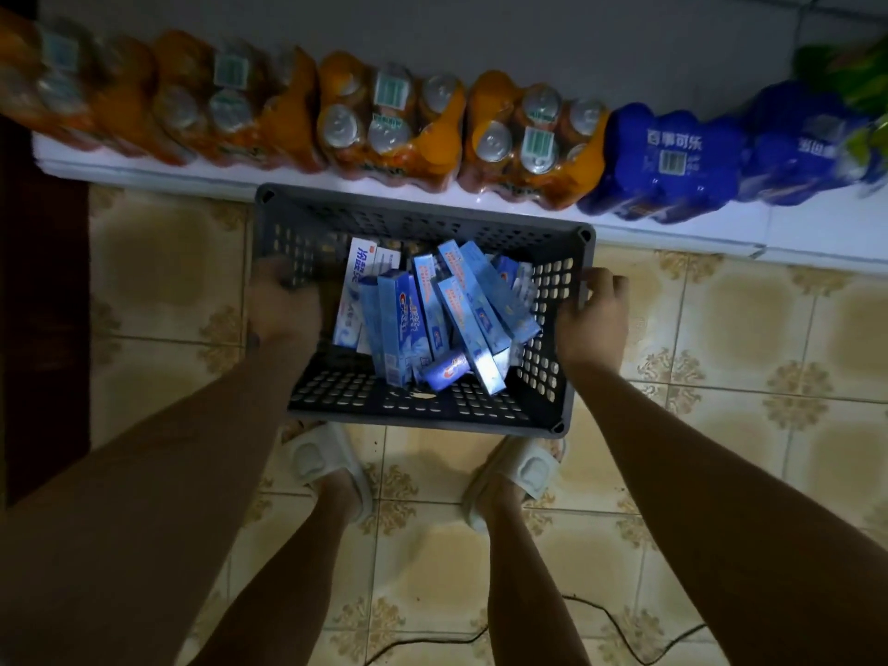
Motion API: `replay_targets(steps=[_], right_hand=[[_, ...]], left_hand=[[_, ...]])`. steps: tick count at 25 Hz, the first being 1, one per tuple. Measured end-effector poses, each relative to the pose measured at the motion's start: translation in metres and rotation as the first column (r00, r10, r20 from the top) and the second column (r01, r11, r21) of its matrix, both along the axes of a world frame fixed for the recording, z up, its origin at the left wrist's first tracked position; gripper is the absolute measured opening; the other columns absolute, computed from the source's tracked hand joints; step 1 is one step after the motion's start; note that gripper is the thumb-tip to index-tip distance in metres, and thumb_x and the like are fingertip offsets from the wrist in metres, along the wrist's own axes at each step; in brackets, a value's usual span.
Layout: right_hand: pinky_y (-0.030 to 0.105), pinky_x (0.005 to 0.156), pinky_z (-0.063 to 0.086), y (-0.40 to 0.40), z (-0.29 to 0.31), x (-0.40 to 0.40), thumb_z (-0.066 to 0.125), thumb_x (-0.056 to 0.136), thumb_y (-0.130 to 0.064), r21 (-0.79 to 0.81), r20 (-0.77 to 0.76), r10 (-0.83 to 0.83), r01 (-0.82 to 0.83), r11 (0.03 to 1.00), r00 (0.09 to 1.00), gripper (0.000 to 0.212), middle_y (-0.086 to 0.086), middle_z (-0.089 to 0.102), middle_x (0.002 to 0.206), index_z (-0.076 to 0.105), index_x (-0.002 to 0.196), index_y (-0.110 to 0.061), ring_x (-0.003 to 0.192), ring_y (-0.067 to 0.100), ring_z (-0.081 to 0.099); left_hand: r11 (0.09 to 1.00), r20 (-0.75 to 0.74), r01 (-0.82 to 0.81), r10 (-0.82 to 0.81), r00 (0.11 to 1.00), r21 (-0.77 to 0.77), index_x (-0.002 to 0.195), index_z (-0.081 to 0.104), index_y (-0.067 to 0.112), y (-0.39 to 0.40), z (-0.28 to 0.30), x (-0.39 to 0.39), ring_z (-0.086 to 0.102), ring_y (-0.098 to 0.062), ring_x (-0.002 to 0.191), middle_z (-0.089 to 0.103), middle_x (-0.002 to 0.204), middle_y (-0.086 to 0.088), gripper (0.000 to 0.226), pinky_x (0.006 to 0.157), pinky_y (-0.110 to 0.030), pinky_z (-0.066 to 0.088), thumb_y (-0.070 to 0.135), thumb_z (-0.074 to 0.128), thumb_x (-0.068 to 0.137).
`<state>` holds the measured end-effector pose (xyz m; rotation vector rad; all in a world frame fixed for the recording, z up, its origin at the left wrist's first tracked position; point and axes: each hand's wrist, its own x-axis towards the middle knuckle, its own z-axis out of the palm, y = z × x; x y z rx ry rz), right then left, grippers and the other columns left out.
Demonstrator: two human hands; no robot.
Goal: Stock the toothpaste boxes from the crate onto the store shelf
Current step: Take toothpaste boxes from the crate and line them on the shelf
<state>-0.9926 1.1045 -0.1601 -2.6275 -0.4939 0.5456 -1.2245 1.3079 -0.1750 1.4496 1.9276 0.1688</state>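
A: Toothpaste boxes [432, 319], head view: where do they lie?

B: Inside the dark perforated crate [413, 406], heaped loosely. Most are pale blue and lean against one another at mixed angles; a white box [358, 276] stands against the far left of the heap, and a darker blue box [449, 370] lies low at the near side. The near left part of the crate floor is bare.

A: State of the hands?

B: The left hand [283, 305] grips the crate's left rim, fingers curled over the edge. The right hand [593, 312] holds the right rim, fingertips hooked over the top edge. Both forearms reach down from the lower frame corners.

A: Edges around the crate?

B: Its far rim lies just at the front edge of a low white shelf [672, 228]. Along that shelf runs a row of shrink-wrapped can packs: orange packs [389, 117] on the left and centre, blue packs [672, 161] on the right, green packaging [845, 74] at the far right. The packs fill the shelf nearly to its front edge.

A: Open room?

B: Patterned floor tiles [721, 329] lie open to the left and right of the crate. Directly below its near rim stand the person's two feet in pale slippers [317, 466]. A dark cable [624, 636] trails across the tiles at the bottom. A dark strip borders the floor at far left.
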Motion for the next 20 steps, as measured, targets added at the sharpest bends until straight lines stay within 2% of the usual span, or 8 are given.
replay_targets(steps=[2, 4, 7, 9, 11, 15, 20], right_hand=[[0.032, 0.075, 0.047, 0.010, 0.005, -0.009, 0.052, 0.089, -0.004, 0.013, -0.049, 0.103, -0.102, 0.995, 0.993, 0.030, 0.013, 0.053, 0.121, 0.057, 0.118, -0.008, 0.101, 0.030, 0.057], [0.027, 0.072, 0.041, 0.016, -0.003, -0.022, 0.052, 0.092, -0.007, -0.035, -0.138, 0.131, -0.137, 0.990, 0.982, 0.025, 0.011, 0.056, 0.119, 0.057, 0.117, -0.009, 0.101, 0.027, 0.059], [0.031, 0.074, 0.052, 0.018, -0.036, -0.048, 0.055, 0.095, -0.018, -0.098, -0.298, 0.141, -0.177, 0.979, 0.944, 0.023, 0.008, 0.059, 0.119, 0.053, 0.118, -0.015, 0.106, 0.026, 0.062], [0.036, 0.083, 0.055, 0.020, -0.062, -0.063, 0.056, 0.096, -0.024, -0.154, -0.335, 0.163, -0.224, 0.962, 0.928, 0.028, 0.008, 0.056, 0.123, 0.051, 0.122, -0.016, 0.111, 0.026, 0.060], [0.041, 0.087, 0.053, 0.023, -0.083, -0.071, 0.057, 0.095, -0.030, -0.211, -0.303, 0.177, -0.247, 0.946, 0.936, 0.036, 0.008, 0.052, 0.127, 0.048, 0.126, -0.014, 0.115, 0.027, 0.055], [0.045, 0.093, 0.049, 0.025, -0.118, -0.074, 0.061, 0.091, -0.035, -0.300, -0.247, 0.202, -0.273, 0.914, 0.948, 0.050, 0.009, 0.049, 0.130, 0.046, 0.132, -0.011, 0.121, 0.027, 0.046], [0.044, 0.098, 0.048, 0.024, -0.129, -0.081, 0.059, 0.092, -0.033, -0.253, -0.151, 0.261, -0.292, 0.922, 0.954, 0.047, 0.011, 0.050, 0.127, 0.047, 0.129, -0.007, 0.121, 0.027, 0.047]], left_hand=[[0.984, 0.129, 0.078, -0.057, 0.990, -0.162, 0.111, 0.062, 0.002, -0.024, 0.004, 0.018, 0.063, -0.025, 0.100, 0.066, 0.109, -0.012, 0.026, 0.077, -0.036, 0.052, 0.001, 0.061, 0.085], [0.935, 0.099, 0.147, -0.121, 0.988, -0.323, 0.119, 0.060, 0.005, -0.040, -0.027, 0.022, 0.064, -0.025, 0.103, 0.065, 0.116, -0.011, 0.036, 0.076, -0.032, 0.053, 0.002, 0.067, 0.083], [0.891, 0.124, 0.051, 0.006, 0.992, -0.451, 0.125, 0.051, 0.008, -0.058, -0.067, 0.021, 0.062, -0.028, 0.108, 0.062, 0.118, -0.014, 0.052, 0.082, -0.035, 0.054, 0.002, 0.073, 0.079], [0.907, 0.133, 0.045, 0.012, 0.991, -0.418, 0.125, 0.049, 0.006, -0.073, -0.091, 0.022, 0.062, -0.033, 0.111, 0.061, 0.122, -0.018, 0.058, 0.090, -0.041, 0.055, 0.004, 0.078, 0.076], [0.921, 0.132, 0.052, 0.000, 0.991, -0.386, 0.126, 0.048, 0.004, -0.080, -0.116, 0.023, 0.060, -0.035, 0.114, 0.059, 0.128, -0.019, 0.059, 0.092, -0.045, 0.054, 0.009, 0.080, 0.076], [0.944, 0.065, 0.109, -0.094, 0.994, -0.310, 0.120, 0.048, 0.003, -0.091, -0.142, 0.026, 0.062, -0.035, 0.111, 0.061, 0.123, -0.018, 0.050, 0.084, -0.039, 0.054, 0.018, 0.076, 0.081], [0.961, 0.122, 0.153, -0.128, 0.984, -0.232, 0.118, 0.045, 0.003, -0.098, -0.148, 0.019, 0.061, -0.032, 0.113, 0.059, 0.126, -0.018, 0.037, 0.082, -0.039, 0.055, 0.016, 0.066, 0.091]])
